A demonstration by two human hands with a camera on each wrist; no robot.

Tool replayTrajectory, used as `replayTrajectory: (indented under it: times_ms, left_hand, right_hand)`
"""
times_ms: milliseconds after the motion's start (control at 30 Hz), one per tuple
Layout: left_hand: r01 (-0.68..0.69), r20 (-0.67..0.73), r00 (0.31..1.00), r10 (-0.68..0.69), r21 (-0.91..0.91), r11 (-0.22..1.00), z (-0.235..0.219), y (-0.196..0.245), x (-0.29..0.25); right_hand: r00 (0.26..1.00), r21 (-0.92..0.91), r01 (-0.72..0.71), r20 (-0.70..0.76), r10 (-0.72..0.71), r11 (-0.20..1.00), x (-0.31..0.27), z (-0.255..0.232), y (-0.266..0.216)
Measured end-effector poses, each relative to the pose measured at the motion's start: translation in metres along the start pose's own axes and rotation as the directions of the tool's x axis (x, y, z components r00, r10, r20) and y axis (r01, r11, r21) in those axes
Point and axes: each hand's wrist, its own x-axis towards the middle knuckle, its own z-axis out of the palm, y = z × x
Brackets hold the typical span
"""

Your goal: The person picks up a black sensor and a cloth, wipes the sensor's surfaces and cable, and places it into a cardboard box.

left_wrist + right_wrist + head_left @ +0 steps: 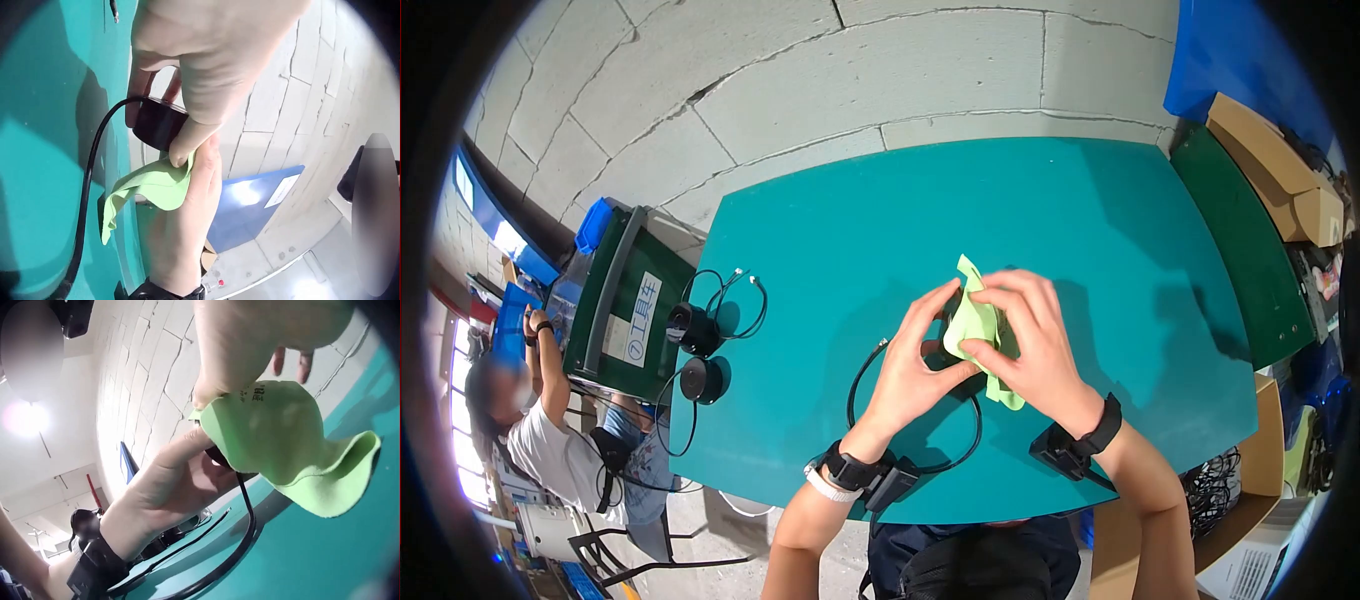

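Note:
Over the middle of the teal table (820, 230) my two hands meet. My left hand (920, 355) grips a small black round device (157, 123) by its edges; its black cable (862, 375) loops down toward the table's front edge. My right hand (1025, 335) pinches a light green cloth (978, 322) and holds it against the device. In the right wrist view the green cloth (284, 440) drapes over the device and hides most of it. The left wrist view shows the cloth (153, 187) hanging below my left thumb.
Two more black round devices (697, 350) with thin cables lie at the table's left edge. A green bin (615, 310) stands left of the table, with a seated person (550, 420) beside it. Cardboard boxes (1280, 170) and a dark green board (1240, 250) sit at the right.

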Motion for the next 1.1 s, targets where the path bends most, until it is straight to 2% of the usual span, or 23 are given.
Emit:
replayTrajectory:
  times_ms: [100,167,300,433,467,533,567,600,667,700,767,800,833,867,900,967,1000,1033,1067,1100]
  left_hand:
    - [0.042,-0.059,0.997,-0.046,-0.068,0.997,0.002,-0.001,-0.001]
    - [0.008,-0.059,0.998,-0.009,-0.020,1.000,0.002,-0.004,-0.001]
    - [-0.054,-0.041,0.997,0.059,0.124,0.991,0.001,-0.006,-0.001]
    - [-0.013,-0.017,1.000,0.015,0.080,0.997,0.003,-0.008,-0.002]
    - [0.023,-0.019,1.000,-0.022,0.039,0.999,0.003,-0.008,-0.002]
    - [0.057,-0.020,0.998,-0.057,-0.004,0.998,0.004,-0.009,-0.001]
    - [0.091,-0.036,0.995,-0.095,-0.117,0.989,0.005,-0.011,-0.001]
    - [0.119,-0.045,0.990,-0.132,-0.226,0.967,0.005,-0.014,0.000]
    - [0.121,-0.076,0.986,-0.146,-0.260,0.958,0.007,-0.018,-0.001]
    - [0.128,-0.105,0.981,-0.166,-0.298,0.946,0.007,-0.019,-0.001]
    - [0.118,-0.055,0.989,-0.137,-0.264,0.957,0.005,-0.020,-0.001]
    - [0.108,-0.040,0.992,-0.120,-0.228,0.968,0.005,-0.018,-0.001]
    - [0.094,-0.027,0.994,-0.102,-0.198,0.976,0.007,-0.015,-0.001]
    - [0.167,-0.016,0.985,-0.173,-0.198,0.966,0.007,-0.011,-0.001]
    - [0.168,-0.003,0.985,-0.172,-0.196,0.966,0.008,-0.012,-0.001]
    - [0.049,-0.029,0.998,-0.051,-0.064,0.997,0.007,-0.013,-0.003]
    - [0.050,-0.034,0.998,-0.052,-0.058,0.997,0.006,-0.014,-0.003]
    - [-0.008,-0.052,0.999,0.008,0.010,1.000,0.006,-0.015,-0.003]
    - [-0.064,-0.065,0.996,0.069,0.076,0.995,0.006,-0.015,-0.002]
    - [-0.063,-0.066,0.996,0.068,0.077,0.995,0.006,-0.011,-0.003]
  right_hand:
    - [0.990,-0.011,0.129,0.057,-0.128,0.992,0.002,0.002,-0.006]
    - [0.990,-0.021,0.127,0.059,-0.126,0.992,0.002,0.002,-0.005]
    - [0.997,-0.015,0.030,0.076,-0.029,0.999,0.000,0.003,-0.001]
    - [0.994,0.045,-0.060,0.096,0.056,0.997,-0.003,0.005,0.005]
    - [0.999,0.007,0.006,0.032,-0.006,1.000,-0.004,0.009,0.008]
    - [0.998,-0.051,0.056,0.011,-0.056,0.997,0.000,0.007,0.003]
    - [0.994,-0.112,0.103,-0.009,-0.105,0.988,0.002,0.005,0.000]
    - [0.994,-0.113,0.103,-0.014,-0.105,0.988,0.002,0.004,-0.001]
    - [0.985,-0.164,0.170,0.037,-0.166,0.972,0.001,0.001,-0.004]
    - [0.988,-0.165,0.153,0.007,-0.154,0.974,0.001,0.000,-0.006]
    - [0.973,-0.023,0.228,0.054,-0.226,0.973,-0.001,-0.003,-0.007]
    - [0.971,0.011,0.237,0.007,-0.237,0.971,-0.002,0.000,-0.001]
    - [0.975,0.001,0.220,-0.015,-0.220,0.976,-0.002,-0.001,-0.001]
    - [0.980,0.016,0.198,-0.009,-0.197,0.980,-0.002,-0.002,-0.002]
    - [0.983,0.035,0.181,0.005,-0.182,0.983,-0.001,-0.002,-0.002]
    - [0.978,0.030,0.206,-0.007,-0.206,0.978,0.001,-0.001,-0.002]
    - [0.989,0.062,0.149,-0.032,-0.147,0.987,0.001,-0.001,-0.004]
    - [0.995,0.094,0.091,-0.054,-0.086,0.991,0.001,0.000,-0.005]
    - [0.995,0.098,0.092,-0.054,-0.087,0.991,0.001,0.000,-0.003]
    - [0.994,0.217,-0.105,0.015,0.104,0.970,0.001,0.000,-0.001]
